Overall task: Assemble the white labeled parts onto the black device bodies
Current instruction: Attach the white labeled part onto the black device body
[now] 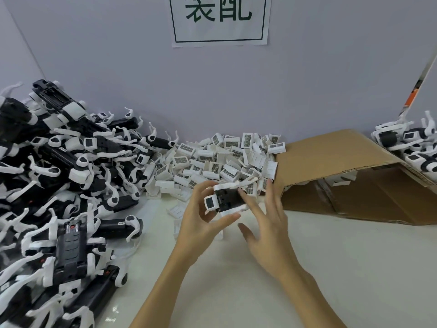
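Note:
My left hand [201, 223] grips a black device body [228, 200] above the table, thumb below and fingers behind it. A white labeled part [211, 202] sits on the body's left end. My right hand [267, 223] is beside the body with fingers spread, its fingertips touching the body's right side. A heap of loose white labeled parts [220, 159] lies just behind the hands against the wall. A big pile of black device bodies with white arms [61, 185] fills the left of the table.
An open cardboard box [350, 181] lies on its side at the right. More black and white devices [411, 145] are stacked at the far right. A paper sign [220, 20] hangs on the wall. A few white parts [177, 211] lie scattered near my left hand.

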The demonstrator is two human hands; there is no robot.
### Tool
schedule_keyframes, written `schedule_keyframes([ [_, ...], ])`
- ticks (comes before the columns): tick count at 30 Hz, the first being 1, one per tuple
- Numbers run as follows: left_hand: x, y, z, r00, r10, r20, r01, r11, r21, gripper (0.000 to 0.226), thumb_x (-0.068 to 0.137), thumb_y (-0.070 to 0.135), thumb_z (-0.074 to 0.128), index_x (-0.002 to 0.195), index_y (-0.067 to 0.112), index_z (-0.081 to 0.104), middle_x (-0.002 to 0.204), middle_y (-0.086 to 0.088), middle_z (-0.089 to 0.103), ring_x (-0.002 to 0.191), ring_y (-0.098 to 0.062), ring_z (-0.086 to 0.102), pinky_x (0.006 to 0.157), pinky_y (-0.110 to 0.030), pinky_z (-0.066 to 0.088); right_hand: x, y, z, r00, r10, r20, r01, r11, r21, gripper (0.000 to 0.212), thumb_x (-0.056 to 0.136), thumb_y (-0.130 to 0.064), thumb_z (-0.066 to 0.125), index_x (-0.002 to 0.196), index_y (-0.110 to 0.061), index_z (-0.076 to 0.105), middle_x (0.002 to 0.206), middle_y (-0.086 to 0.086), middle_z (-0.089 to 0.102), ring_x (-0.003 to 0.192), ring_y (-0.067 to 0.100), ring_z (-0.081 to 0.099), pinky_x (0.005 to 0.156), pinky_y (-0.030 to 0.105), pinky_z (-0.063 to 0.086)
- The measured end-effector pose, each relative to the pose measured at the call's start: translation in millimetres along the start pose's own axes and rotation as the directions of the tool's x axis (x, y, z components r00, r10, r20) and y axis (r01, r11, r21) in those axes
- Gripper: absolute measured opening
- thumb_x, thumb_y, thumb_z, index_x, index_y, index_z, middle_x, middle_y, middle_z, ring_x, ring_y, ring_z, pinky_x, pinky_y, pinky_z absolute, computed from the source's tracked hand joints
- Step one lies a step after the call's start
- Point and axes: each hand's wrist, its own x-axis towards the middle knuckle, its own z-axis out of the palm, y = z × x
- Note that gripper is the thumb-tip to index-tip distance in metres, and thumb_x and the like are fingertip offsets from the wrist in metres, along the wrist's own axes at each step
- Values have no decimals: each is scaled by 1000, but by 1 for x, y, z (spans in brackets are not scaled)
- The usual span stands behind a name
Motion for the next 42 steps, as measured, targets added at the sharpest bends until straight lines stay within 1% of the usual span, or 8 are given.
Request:
schedule_keyframes([
  [7,-3,-1,0,969,44,243,-96,974,207,75,83,23,95,147,41,60,144,13,67,134,-13,64,105,-23,53,5,7,-7,998,-55,-3,55,998,-38,89,74,-17,94,152,-30,53,175,2,13,163,24,2,125,58,25],
  [12,-9,2,11,922,-50,385,-13,987,161,66,102,28,77,158,43,47,159,16,53,143,-13,55,116,-27,47,3,15,-12,992,71,-103,-62,994,92,73,66,-11,99,132,-19,70,142,2,64,139,28,55,116,49,37],
  [21,-8,4,17,968,-145,206,137,989,52,40,118,20,37,148,24,63,143,15,69,135,-5,62,102,-16,51,0,6,-7,985,172,-30,-174,981,-89,96,70,-2,92,149,-37,50,157,-15,48,154,9,33,121,69,6],
  [24,-7,4,17,982,-113,155,108,993,35,40,119,28,36,146,23,65,144,13,69,138,-6,60,109,-20,49,0,1,-1,965,258,-56,-255,966,49,75,85,-15,87,147,-26,46,139,-11,62,135,18,59,123,68,16],
  [28,-5,4,6,979,-171,113,157,980,126,40,107,62,49,144,53,62,151,28,58,142,8,49,113,-22,40,8,-3,-15,883,438,167,-428,608,668,33,91,-28,80,122,-31,68,110,-10,78,107,12,74,80,28,61],
  [34,-6,4,12,939,-225,259,204,973,107,54,101,50,67,153,42,54,143,12,69,134,-9,64,112,-35,50,9,5,-26,842,259,473,-537,329,777,53,97,-59,61,123,-16,76,121,35,68,114,40,68,102,55,48],
  [38,-8,1,16,915,-279,293,281,959,34,59,101,39,72,155,35,49,131,-1,76,125,-21,71,110,-39,53,7,5,-23,818,255,515,-575,367,732,55,98,-62,50,121,-20,77,116,59,48,111,53,66,108,68,45],
  [42,-10,-3,23,941,-247,231,240,969,62,54,100,29,77,148,39,52,117,2,82,103,-19,79,88,-20,57,6,0,-13,829,370,419,-559,522,644,56,102,-64,38,112,-25,77,106,26,73,103,43,71,101,64,51],
])
